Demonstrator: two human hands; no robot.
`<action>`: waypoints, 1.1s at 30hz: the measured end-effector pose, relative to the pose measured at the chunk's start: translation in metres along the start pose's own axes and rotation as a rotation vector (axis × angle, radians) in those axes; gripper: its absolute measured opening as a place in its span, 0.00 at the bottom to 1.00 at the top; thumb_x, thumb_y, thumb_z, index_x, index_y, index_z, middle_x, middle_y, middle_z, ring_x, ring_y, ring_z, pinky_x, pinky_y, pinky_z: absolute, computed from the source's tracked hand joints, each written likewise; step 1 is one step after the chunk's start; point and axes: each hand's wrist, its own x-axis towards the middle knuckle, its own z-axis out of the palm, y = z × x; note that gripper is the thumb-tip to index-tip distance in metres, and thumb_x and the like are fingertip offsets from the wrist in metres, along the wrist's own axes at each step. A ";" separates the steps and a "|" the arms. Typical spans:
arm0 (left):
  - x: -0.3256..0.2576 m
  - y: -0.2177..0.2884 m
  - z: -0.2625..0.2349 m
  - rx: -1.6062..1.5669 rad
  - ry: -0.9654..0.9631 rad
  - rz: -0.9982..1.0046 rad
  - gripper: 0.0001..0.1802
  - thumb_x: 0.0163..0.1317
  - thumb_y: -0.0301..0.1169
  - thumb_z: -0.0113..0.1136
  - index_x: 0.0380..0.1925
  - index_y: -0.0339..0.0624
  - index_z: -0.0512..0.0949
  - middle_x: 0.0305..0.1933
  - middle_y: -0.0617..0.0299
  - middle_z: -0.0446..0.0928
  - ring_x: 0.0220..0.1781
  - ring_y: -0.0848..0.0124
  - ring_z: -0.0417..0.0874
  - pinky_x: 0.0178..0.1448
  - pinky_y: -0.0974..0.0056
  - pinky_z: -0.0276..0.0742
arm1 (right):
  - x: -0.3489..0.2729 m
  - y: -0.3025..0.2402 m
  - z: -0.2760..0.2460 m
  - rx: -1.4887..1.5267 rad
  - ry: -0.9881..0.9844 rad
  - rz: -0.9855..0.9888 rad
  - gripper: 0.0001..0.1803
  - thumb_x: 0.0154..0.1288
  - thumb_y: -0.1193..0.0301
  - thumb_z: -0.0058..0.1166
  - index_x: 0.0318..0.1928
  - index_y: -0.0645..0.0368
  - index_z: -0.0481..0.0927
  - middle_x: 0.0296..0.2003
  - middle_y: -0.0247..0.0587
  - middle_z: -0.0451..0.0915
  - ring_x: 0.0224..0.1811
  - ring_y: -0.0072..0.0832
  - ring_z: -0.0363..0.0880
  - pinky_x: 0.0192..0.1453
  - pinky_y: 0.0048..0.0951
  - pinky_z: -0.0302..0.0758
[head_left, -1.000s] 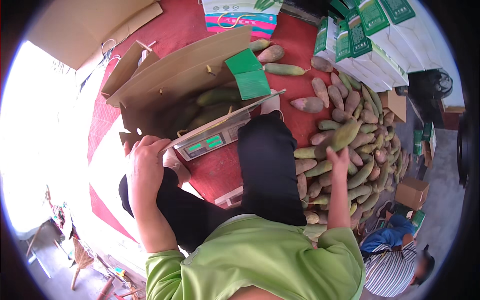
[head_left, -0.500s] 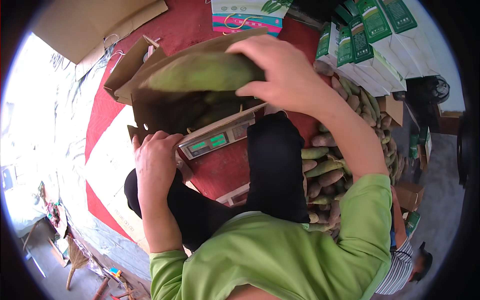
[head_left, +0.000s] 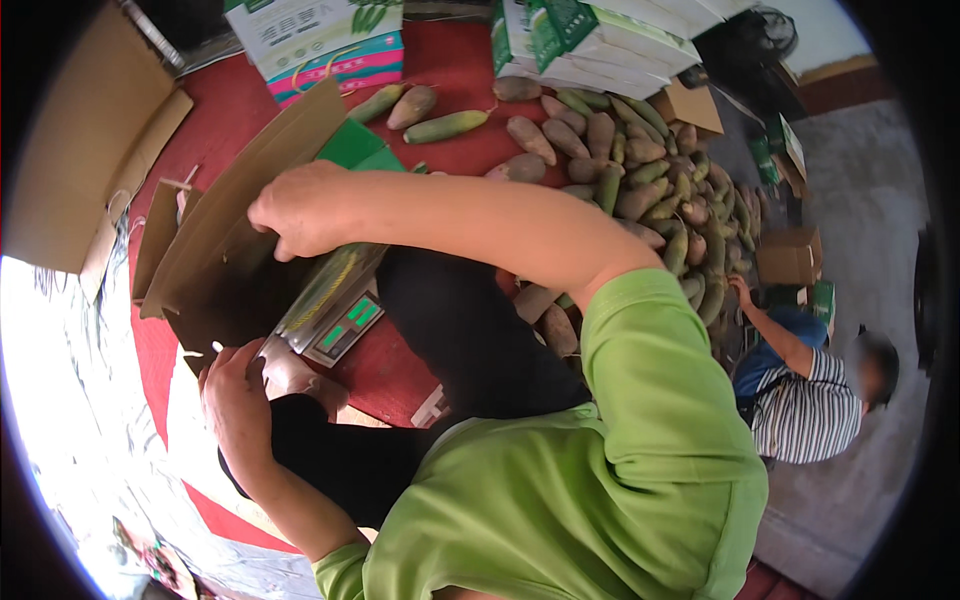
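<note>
My right hand [head_left: 305,210] hovers over the opening of a cardboard box [head_left: 215,225], fingers curled downward, thumb apart, nothing visible between them. At the box's near left corner, my left hand [head_left: 235,395] grips the edge. The box's dark inside is mostly hidden by my right hand and the shadow. Beside its near right side, a scale [head_left: 342,328] shows a lit green display. A green flap [head_left: 360,148] stands up at the box's far right corner.
Many green and brownish radishes [head_left: 640,190] are heaped on the red cloth to the right. Printed cartons [head_left: 320,45] stand at the back, with white-and-green boxes [head_left: 610,45] farther right. A person in a striped shirt [head_left: 810,410] reaches toward the heap.
The large green radish that was in my right hand is out of sight. That hand has lowered toward the box. The view has swung right, showing more of the heap and the other person.
</note>
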 end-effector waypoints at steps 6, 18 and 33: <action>0.004 0.002 -0.001 -0.023 -0.059 -0.022 0.11 0.58 0.23 0.57 0.41 0.36 0.81 0.38 0.47 0.79 0.41 0.49 0.79 0.45 0.52 0.74 | -0.101 0.053 0.024 0.626 1.051 0.050 0.11 0.60 0.75 0.59 0.44 0.60 0.80 0.39 0.39 0.82 0.40 0.24 0.81 0.43 0.26 0.76; 0.018 0.011 0.009 0.015 0.449 0.472 0.17 0.63 0.25 0.57 0.52 0.37 0.78 0.48 0.54 0.79 0.54 0.55 0.78 0.63 0.49 0.69 | -0.363 0.138 0.346 0.221 0.049 0.904 0.10 0.53 0.65 0.54 0.25 0.58 0.82 0.27 0.49 0.82 0.34 0.48 0.81 0.40 0.44 0.77; -0.016 0.050 0.018 0.043 0.312 0.664 0.10 0.63 0.26 0.53 0.23 0.32 0.75 0.37 0.55 0.77 0.46 0.56 0.78 0.67 0.45 0.65 | -0.398 0.158 0.391 0.454 0.272 1.013 0.07 0.51 0.67 0.56 0.29 0.56 0.82 0.23 0.47 0.81 0.28 0.42 0.81 0.38 0.37 0.78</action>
